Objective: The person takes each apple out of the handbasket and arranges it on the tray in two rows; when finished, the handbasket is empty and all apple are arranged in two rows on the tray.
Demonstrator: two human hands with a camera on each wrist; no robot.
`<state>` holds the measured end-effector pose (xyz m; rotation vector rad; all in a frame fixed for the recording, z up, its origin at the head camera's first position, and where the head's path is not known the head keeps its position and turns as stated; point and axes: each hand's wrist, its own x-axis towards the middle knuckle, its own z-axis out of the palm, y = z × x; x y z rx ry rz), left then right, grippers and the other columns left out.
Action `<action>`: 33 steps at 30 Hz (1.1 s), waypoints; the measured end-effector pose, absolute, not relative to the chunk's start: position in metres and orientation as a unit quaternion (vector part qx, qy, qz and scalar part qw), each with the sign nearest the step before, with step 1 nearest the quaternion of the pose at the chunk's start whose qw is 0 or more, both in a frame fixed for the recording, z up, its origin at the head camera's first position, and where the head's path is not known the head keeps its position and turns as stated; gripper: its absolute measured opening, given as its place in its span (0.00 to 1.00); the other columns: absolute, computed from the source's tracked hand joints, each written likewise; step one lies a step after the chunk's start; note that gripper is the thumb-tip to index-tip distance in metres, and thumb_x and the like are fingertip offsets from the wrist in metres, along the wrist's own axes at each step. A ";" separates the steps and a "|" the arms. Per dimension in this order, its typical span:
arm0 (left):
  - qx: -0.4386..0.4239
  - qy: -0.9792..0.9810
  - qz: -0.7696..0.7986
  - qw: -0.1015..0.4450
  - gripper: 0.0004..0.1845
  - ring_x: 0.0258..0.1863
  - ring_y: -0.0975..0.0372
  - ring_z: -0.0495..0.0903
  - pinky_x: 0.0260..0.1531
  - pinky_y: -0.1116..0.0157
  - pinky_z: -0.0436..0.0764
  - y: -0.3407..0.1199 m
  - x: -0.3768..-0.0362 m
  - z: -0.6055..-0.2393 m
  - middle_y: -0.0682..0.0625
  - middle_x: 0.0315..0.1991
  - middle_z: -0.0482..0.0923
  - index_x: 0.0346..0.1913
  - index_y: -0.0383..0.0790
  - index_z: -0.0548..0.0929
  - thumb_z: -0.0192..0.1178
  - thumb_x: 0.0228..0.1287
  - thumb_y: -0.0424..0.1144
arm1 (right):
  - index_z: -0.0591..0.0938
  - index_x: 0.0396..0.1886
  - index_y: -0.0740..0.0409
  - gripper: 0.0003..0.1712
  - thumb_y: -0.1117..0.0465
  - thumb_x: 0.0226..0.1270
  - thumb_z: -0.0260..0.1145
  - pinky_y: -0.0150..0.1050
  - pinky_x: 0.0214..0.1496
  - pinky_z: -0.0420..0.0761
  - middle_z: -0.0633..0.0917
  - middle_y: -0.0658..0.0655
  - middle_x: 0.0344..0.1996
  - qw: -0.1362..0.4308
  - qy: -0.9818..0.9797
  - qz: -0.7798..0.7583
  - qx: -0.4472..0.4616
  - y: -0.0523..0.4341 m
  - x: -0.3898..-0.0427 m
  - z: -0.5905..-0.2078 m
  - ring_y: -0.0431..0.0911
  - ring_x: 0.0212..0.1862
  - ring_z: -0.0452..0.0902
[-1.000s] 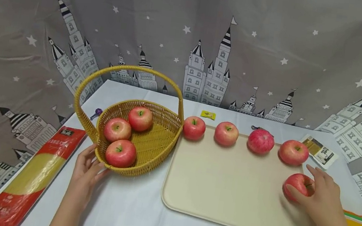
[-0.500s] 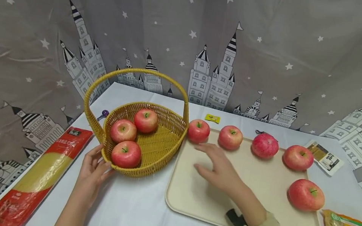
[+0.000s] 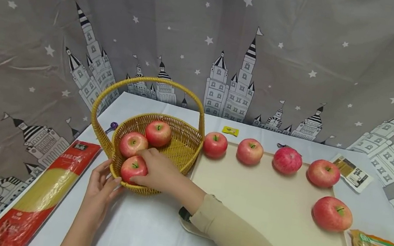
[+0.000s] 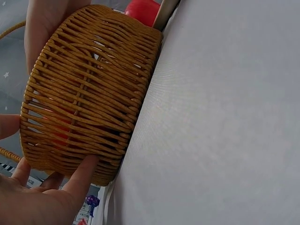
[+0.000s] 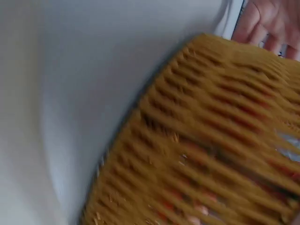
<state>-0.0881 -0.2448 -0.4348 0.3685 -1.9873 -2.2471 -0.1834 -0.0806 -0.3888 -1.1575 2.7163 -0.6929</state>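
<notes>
The right hand (image 3: 158, 172) reaches into the wicker basket (image 3: 174, 153) and its fingers curl over the nearest apple (image 3: 133, 167), which lies against the basket's near wall, toward the near left corner of the bench (image 3: 145, 228). That apple is red with paler pink-yellow flecks and a short green stem in a dimple on top; the fingers cover its right side. Two more apples (image 3: 158, 133) of the same colouring lie just behind it, touching or nearly touching each other.

The left hand (image 3: 98, 191) rests on the outside of the basket's near left wall, its fingers spread and fairly straight against the weave; the left wrist view shows a thumb (image 4: 79, 176) pressed to the woven wall (image 4: 89, 93) and red showing through the gaps. The right wrist view is blurred, showing only the weave (image 5: 201, 154).

The basket is golden-yellow with a tall arched handle (image 3: 150, 81). To its right a cream tray (image 3: 263, 215) carries five apples: four in a row (image 3: 250, 151) along its far edge and one (image 3: 332, 213) near its right edge.
</notes>
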 end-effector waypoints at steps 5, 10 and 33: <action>0.118 -0.656 -0.743 0.060 0.35 0.71 0.50 0.54 0.48 0.72 0.79 -0.244 -0.089 -0.434 0.44 0.74 0.47 0.74 0.46 0.48 0.54 0.72 0.39 | 0.70 0.66 0.50 0.40 0.40 0.56 0.69 0.35 0.52 0.78 0.77 0.53 0.54 0.063 0.902 -0.226 -0.362 -0.090 -0.187 -0.396 0.42 0.51 0.76; 0.112 -0.657 -0.743 0.061 0.34 0.70 0.50 0.55 0.48 0.71 0.79 -0.243 -0.091 -0.434 0.44 0.74 0.48 0.73 0.46 0.48 0.54 0.72 0.38 | 0.71 0.66 0.49 0.41 0.40 0.55 0.70 0.37 0.51 0.79 0.78 0.52 0.53 0.046 0.903 -0.239 -0.353 -0.088 -0.188 -0.396 0.43 0.51 0.76; 0.093 -0.664 -0.738 0.072 0.34 0.71 0.46 0.53 0.49 0.72 0.78 -0.245 -0.088 -0.437 0.42 0.72 0.47 0.74 0.44 0.47 0.51 0.73 0.34 | 0.69 0.67 0.58 0.45 0.47 0.51 0.77 0.52 0.53 0.79 0.74 0.60 0.58 -0.059 0.913 -0.381 -0.134 0.164 -0.185 -0.384 0.55 0.54 0.74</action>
